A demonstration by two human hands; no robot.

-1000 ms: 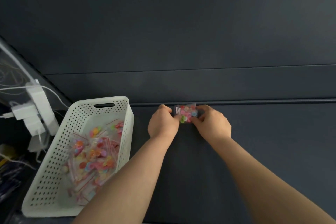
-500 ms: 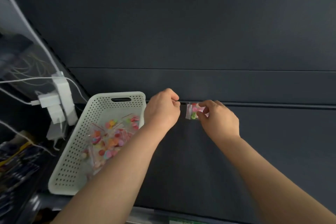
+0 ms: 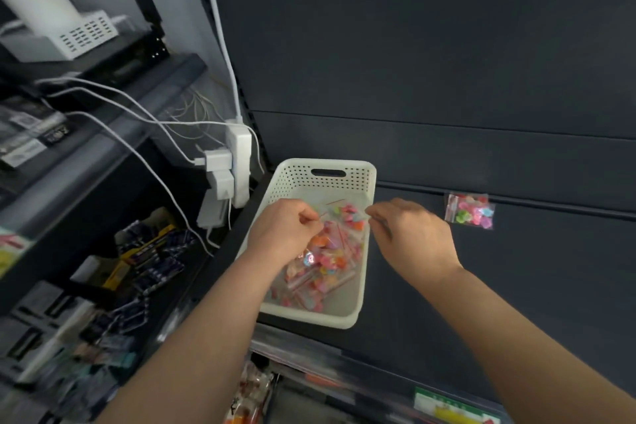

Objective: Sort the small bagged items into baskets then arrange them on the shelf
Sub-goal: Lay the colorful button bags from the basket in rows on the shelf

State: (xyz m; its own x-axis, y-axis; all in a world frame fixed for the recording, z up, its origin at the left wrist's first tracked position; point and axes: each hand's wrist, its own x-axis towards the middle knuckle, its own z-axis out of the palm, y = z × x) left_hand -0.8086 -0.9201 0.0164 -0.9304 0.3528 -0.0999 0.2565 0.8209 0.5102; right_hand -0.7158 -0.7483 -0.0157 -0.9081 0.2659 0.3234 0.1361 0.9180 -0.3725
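- Head view looks down on a white basket (image 3: 292, 179) with perforated walls and a slot handle, standing at the left end of the dark shelf (image 3: 523, 272).
- Inside it lies a loose pile of bags (image 3: 327, 265): small clear pouches with red seal strips, filled with pink, orange and yellow pieces.
- Over the pile, the left hand (image 3: 285, 234) and the right hand (image 3: 413, 237) share a held bag (image 3: 344, 213). The left fingers are curled and pinch its left edge, and the right fingertips pinch its right edge, though blur softens the detail.
- A lone bag (image 3: 469, 212) lies flat on the shelf, right of the basket near the back wall and apart from the right hand. It shows pink, green and blue pieces.
- A white power strip (image 3: 239, 162) with plugs and cables hangs just left of the basket.
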